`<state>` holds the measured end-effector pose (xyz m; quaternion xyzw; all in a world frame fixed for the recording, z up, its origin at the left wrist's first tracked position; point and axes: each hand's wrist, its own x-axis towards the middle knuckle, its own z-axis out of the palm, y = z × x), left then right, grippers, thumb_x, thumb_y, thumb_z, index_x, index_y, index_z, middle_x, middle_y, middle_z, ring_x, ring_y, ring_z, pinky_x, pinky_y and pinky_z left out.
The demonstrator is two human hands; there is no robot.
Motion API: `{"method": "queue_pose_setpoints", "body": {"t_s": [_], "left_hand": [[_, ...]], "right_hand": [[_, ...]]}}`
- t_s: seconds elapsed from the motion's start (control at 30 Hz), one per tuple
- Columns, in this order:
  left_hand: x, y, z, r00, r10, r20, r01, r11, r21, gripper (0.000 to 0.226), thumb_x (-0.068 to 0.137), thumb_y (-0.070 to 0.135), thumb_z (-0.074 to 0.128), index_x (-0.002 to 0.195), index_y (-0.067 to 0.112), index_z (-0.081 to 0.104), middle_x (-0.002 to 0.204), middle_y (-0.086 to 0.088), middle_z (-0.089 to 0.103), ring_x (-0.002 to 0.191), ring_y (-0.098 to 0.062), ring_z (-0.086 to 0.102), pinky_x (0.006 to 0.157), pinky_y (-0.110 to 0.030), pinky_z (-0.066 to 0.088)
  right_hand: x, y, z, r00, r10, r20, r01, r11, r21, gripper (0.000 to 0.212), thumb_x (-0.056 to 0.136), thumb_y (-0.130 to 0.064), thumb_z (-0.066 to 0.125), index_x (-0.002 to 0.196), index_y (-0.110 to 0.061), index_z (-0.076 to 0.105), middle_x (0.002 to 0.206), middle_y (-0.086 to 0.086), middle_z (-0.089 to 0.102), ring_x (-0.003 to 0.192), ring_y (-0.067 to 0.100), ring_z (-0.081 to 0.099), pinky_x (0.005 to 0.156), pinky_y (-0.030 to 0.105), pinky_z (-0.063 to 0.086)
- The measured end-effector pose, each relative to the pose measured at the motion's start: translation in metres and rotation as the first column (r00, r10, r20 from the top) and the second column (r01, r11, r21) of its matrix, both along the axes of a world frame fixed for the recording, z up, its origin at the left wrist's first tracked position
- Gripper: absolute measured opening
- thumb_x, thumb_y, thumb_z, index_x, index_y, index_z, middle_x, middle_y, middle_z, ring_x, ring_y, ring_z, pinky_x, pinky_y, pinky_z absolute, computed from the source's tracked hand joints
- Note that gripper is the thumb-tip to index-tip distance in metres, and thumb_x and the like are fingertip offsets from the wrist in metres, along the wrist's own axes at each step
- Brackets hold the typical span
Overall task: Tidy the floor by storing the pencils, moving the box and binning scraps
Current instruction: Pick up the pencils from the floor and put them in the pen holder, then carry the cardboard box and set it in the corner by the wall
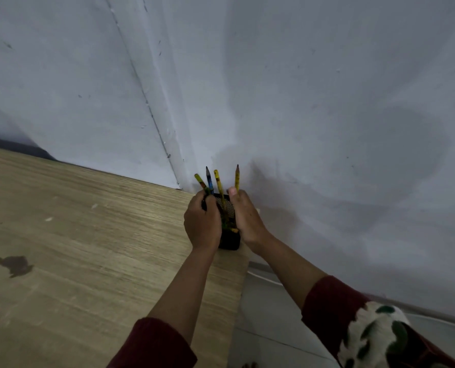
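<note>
Your two hands meet at the far right corner of the wooden tabletop (88,235), close against the pale wall (300,88). Between them stands a black mesh pencil cup (230,241), sitting on the tabletop just beside its right edge and near the wall.

Your left hand (203,224) is curled around the left side of the cup, fingers wrapped over its rim and closed on the lower ends of a blue pencil (209,180) and a short yellow-green pencil (200,180). Both lean a little to the left, points and ends sticking up past your knuckles.

Your right hand (246,219) presses against the right side of the cup, thumb raised, and pinches a yellow pencil (237,177) that stands nearly upright, sharpened tip up. Whether its lower end is already inside the cup is hidden by your palm.

A fourth pencil, a long yellow one (219,187), stands in the gap between your hands, its lower part dropping down inside the mesh. More pencil ends, green and yellow, show low in the cup between your wrists, too tangled to count.

Your dark red sleeves (327,304) are pushed up your forearms. A dark stain (13,265) marks the tabletop well to the left, and a few pale flecks (48,219) lie on the wood beyond it. Light floor tile (268,320) shows below the tabletop's right edge.
</note>
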<state>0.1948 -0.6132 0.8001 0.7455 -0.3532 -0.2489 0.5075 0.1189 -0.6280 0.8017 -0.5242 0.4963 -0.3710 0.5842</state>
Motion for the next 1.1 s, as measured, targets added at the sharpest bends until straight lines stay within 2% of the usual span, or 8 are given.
{"method": "queue_pose_setpoints", "body": {"t_s": [0.13,0.3,0.4,0.5,0.57,0.7,0.87,1.1], "left_hand": [[-0.001,-0.005,0.003,0.998,-0.003,-0.068,0.003,1.0,-0.009,0.026,0.091,0.016,0.039,0.08,0.011,0.062,0.078,-0.005,0.06,0.073,-0.021,0.053,0.066,-0.03,0.037],[0.002,-0.007,0.001,0.998,-0.037,-0.057,0.034,0.998,-0.053,0.026,0.094,0.018,0.04,0.081,0.011,0.061,0.073,-0.003,0.059,0.07,-0.018,0.052,0.066,-0.029,0.035],[0.006,-0.005,0.004,0.997,-0.075,0.012,0.075,0.996,-0.049,0.023,0.096,0.024,0.04,0.09,0.017,0.061,0.071,0.008,0.057,0.069,-0.013,0.053,0.067,-0.028,0.036],[0.006,0.0,0.005,0.991,-0.033,0.131,0.035,0.999,-0.018,0.044,0.09,0.046,0.037,0.122,0.02,0.052,0.106,-0.002,0.066,0.096,-0.022,0.059,0.079,-0.034,0.043],[0.006,0.004,0.004,0.99,0.003,0.142,0.003,0.999,-0.046,0.062,0.082,0.057,0.033,0.132,0.022,0.043,0.128,-0.004,0.058,0.114,-0.022,0.054,0.092,-0.038,0.043],[0.002,0.018,0.01,0.963,0.052,0.263,-0.005,0.985,-0.175,0.068,0.08,0.055,0.035,0.134,0.013,0.04,0.136,-0.01,0.049,0.125,-0.027,0.044,0.102,-0.046,0.036],[-0.031,0.038,0.026,0.772,-0.042,0.635,0.312,0.894,-0.321,0.049,0.085,0.038,0.044,0.126,0.012,0.043,0.13,-0.019,0.053,0.123,-0.031,0.045,0.101,-0.046,0.033],[-0.142,0.089,0.029,0.55,-0.316,0.773,0.609,0.785,-0.113,0.041,0.084,0.037,0.042,0.117,0.015,0.053,0.127,-0.012,0.057,0.123,-0.026,0.043,0.105,-0.05,0.027]], "right_hand": [[-0.001,-0.009,0.003,0.999,0.014,0.046,-0.013,1.0,-0.013,0.027,0.094,-0.048,0.026,0.091,-0.031,0.048,0.092,-0.005,0.054,0.092,0.012,0.053,0.092,0.037,0.043],[-0.001,-0.011,-0.001,1.0,0.03,-0.009,-0.03,0.999,-0.044,0.036,0.096,-0.045,0.025,0.1,-0.019,0.05,0.108,0.018,0.057,0.098,0.023,0.055,0.091,0.038,0.043],[-0.006,-0.009,0.0,0.996,0.068,-0.056,-0.071,0.996,-0.056,0.039,0.095,-0.047,0.025,0.111,-0.019,0.047,0.106,0.002,0.053,0.102,0.016,0.051,0.088,0.03,0.039],[-0.015,-0.007,-0.001,0.996,0.069,-0.062,-0.071,0.996,-0.044,0.05,0.092,-0.054,0.028,0.125,-0.02,0.041,0.131,0.0,0.046,0.121,0.014,0.044,0.103,0.031,0.034],[-0.027,-0.004,-0.002,0.997,0.006,-0.081,-0.009,0.999,-0.04,0.064,0.089,-0.061,0.028,0.137,-0.019,0.035,0.145,0.003,0.035,0.132,0.016,0.034,0.11,0.031,0.026],[-0.061,0.01,0.0,0.989,-0.091,-0.119,0.087,0.995,-0.044,0.055,0.095,-0.049,0.028,0.14,-0.019,0.03,0.15,0.002,0.028,0.135,0.014,0.027,0.101,0.021,0.019],[-0.106,0.044,0.009,0.965,-0.207,-0.163,0.189,0.975,-0.118,0.054,0.094,-0.048,0.031,0.135,-0.015,0.039,0.143,0.005,0.039,0.129,0.016,0.037,0.098,0.022,0.025],[-0.206,0.119,0.01,0.913,-0.324,-0.248,0.296,0.944,-0.143,0.054,0.093,-0.051,0.032,0.135,-0.018,0.038,0.143,0.003,0.039,0.127,0.017,0.039,0.1,0.027,0.031]]}}
